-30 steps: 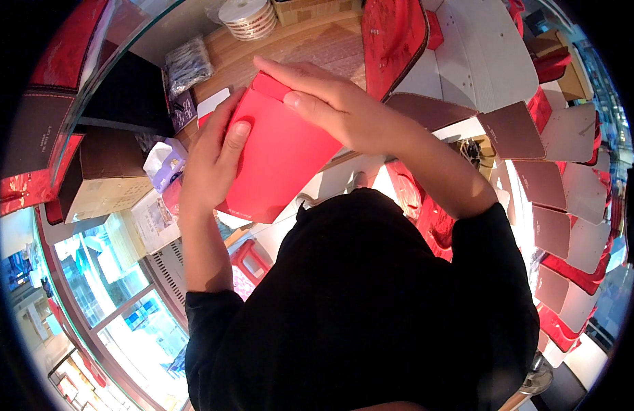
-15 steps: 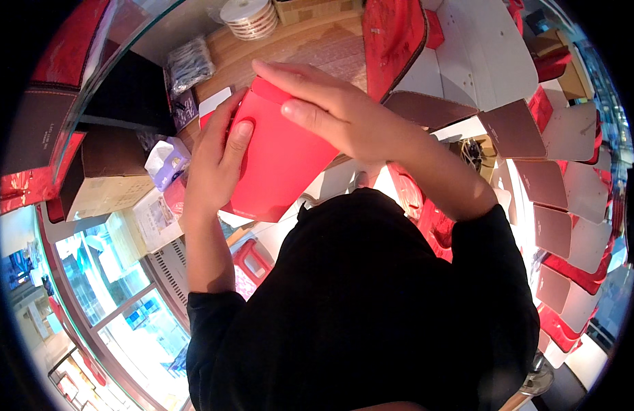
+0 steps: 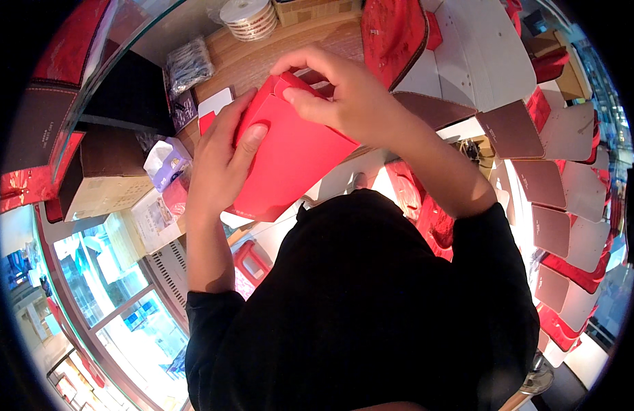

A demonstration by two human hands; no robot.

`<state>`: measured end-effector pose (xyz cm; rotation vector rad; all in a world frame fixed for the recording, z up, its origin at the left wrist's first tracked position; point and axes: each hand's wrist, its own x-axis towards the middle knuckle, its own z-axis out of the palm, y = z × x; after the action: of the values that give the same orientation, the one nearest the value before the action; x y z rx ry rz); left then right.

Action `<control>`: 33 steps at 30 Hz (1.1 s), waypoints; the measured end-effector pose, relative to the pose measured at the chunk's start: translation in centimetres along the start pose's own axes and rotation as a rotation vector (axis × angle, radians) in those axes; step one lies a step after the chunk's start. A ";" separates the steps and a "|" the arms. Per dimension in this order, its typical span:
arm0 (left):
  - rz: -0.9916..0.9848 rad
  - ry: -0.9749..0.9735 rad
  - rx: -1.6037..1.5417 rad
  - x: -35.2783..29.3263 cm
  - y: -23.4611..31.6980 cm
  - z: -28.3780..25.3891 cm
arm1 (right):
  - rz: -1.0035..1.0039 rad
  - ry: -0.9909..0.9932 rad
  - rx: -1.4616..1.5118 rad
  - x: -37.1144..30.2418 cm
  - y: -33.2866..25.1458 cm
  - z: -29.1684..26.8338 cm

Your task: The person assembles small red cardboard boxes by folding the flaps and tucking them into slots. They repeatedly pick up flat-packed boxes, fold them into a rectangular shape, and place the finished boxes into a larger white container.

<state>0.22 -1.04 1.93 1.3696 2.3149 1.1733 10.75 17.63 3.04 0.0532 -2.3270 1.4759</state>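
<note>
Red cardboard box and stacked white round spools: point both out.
Red cardboard box (image 3: 294, 154), head view: middle of its broad panel.
Stacked white round spools (image 3: 252, 25), head view: side of the stack.

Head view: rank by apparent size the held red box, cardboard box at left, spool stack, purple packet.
1. Held red box
2. Cardboard box
3. Spool stack and purple packet: too alike to rank

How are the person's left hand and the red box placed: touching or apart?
Touching. The head view shows the left hand gripping the red box, thumb against its broad face.
</note>
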 end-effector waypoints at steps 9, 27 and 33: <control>-0.077 0.162 -0.195 -0.1 -0.8 0.9 | -0.162 0.010 -0.210 -0.7 1.1 -0.2; 0.071 0.159 0.575 -0.4 1.7 5.2 | 0.142 0.226 -0.159 -1.4 4.0 1.2; 0.142 0.142 0.438 -0.6 -0.4 5.0 | 0.289 0.100 0.174 -1.4 4.2 0.0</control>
<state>2.91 0.99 -1.81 1.6610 2.7316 0.8499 11.07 19.25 -1.02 -0.3150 -2.1907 1.7721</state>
